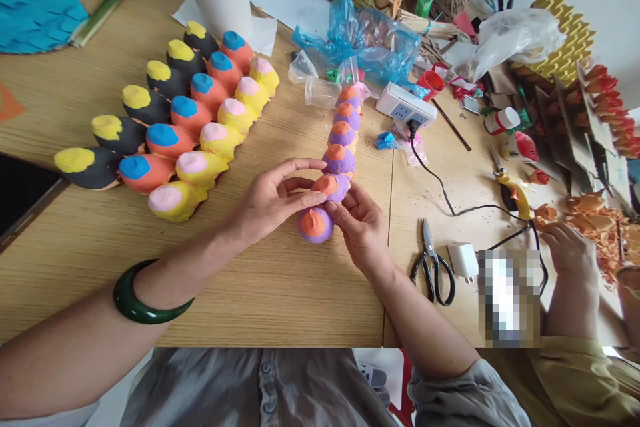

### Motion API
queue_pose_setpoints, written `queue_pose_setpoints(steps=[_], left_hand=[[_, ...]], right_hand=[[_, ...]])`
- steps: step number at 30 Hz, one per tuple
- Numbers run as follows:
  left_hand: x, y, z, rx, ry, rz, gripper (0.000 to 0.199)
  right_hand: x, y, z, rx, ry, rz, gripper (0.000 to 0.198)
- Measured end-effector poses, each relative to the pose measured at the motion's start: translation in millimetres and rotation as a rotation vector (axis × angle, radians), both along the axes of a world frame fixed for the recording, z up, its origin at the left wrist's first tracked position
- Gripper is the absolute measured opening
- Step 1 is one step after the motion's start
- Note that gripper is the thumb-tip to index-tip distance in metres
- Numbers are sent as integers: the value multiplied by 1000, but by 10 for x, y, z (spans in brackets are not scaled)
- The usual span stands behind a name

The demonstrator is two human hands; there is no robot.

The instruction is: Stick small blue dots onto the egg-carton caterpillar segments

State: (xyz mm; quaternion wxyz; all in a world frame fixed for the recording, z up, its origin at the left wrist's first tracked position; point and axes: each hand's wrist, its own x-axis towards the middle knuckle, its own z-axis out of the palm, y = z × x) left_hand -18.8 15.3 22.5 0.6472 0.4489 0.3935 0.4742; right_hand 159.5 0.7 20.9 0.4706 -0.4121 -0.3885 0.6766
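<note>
Standing in single file, purple domes [345,165] wear lumpy orange caps [337,151].

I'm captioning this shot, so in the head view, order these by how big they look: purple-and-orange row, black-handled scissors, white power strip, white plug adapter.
1. Purple-and-orange row
2. Black-handled scissors and white power strip: too alike to rank
3. White plug adapter

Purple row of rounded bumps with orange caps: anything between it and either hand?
Nothing visible. The left hand touches the purple row from its left side, the right hand from its right. The black-handled metal scissors lie apart, right of the right hand.
</note>
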Motion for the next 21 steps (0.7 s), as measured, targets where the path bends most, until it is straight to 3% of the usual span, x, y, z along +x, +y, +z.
queue_pose_setpoints(steps=[11, 21], left_hand=[[96, -68, -7, 253, 160, 143, 30], [94, -101, 46, 161, 120, 75, 37]], right_hand=[[-27, -72, 8, 105, -99, -77, 45], [-36, -65, -37, 94, -154, -118, 45]])
